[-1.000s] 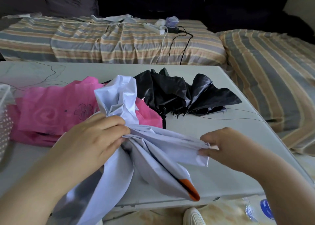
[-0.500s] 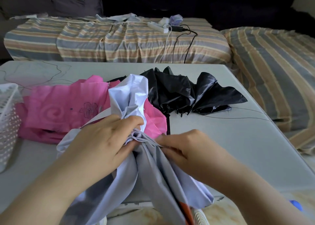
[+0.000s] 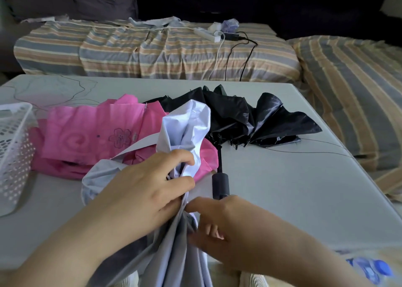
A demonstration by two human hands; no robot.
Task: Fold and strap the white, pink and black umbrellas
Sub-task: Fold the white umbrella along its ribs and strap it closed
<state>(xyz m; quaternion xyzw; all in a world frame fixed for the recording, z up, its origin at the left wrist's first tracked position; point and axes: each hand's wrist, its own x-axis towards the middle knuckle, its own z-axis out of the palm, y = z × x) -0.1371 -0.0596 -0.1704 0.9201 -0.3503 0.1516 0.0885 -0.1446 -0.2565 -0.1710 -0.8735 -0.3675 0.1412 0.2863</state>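
white umbrella (image 3: 187,125): canopy bunched, unstrapped | left hand (image 3: 139,191) grip clamped on folds | right hand (image 3: 219,225) grip pinching cloth

Single head-worn view, forward and down, close over the table (image 3: 282,199) edge.

The white umbrella (image 3: 187,125) is thin, matt, creased cloth. Beside it, the pink umbrella (image 3: 91,134) is matt printed cloth and the black umbrella (image 3: 272,119) glossier fabric with a matt plastic handle (image 3: 220,185). The surface (image 3: 282,188) beneath looks smooth; the basket (image 3: 13,147) is perforated white plastic.
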